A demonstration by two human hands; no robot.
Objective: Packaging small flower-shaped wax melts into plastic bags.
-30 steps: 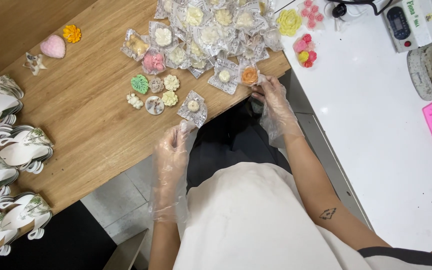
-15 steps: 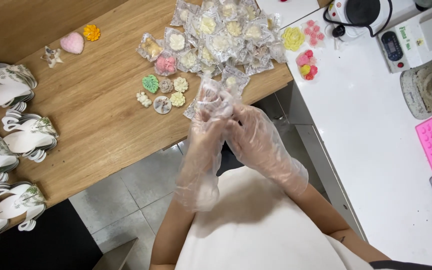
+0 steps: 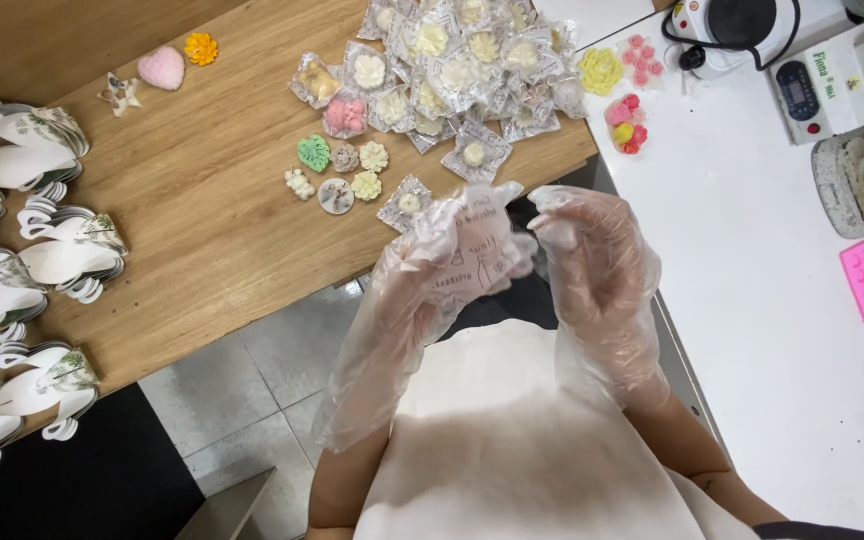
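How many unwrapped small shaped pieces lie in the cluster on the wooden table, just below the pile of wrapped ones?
5: a green leaf, a brownish flower, a cream flower, a white knobbly piece and a pale yellow flower. Others may be hidden.

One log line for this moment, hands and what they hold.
left hand: holds clear packet | right hand: at packet edge | wrapped pieces pile: on wooden table

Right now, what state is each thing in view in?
left hand: gloved, fingers closed on the printed packet
right hand: gloved, fingers curled at the packet's edge
printed packet: held up off the table, contents hidden
wrapped pieces: sealed in clear wrap, piled
small wrapped piece: sealed, lying alone by the table edge
unwrapped pieces: bare, lying flat
paper cutouts: stacked
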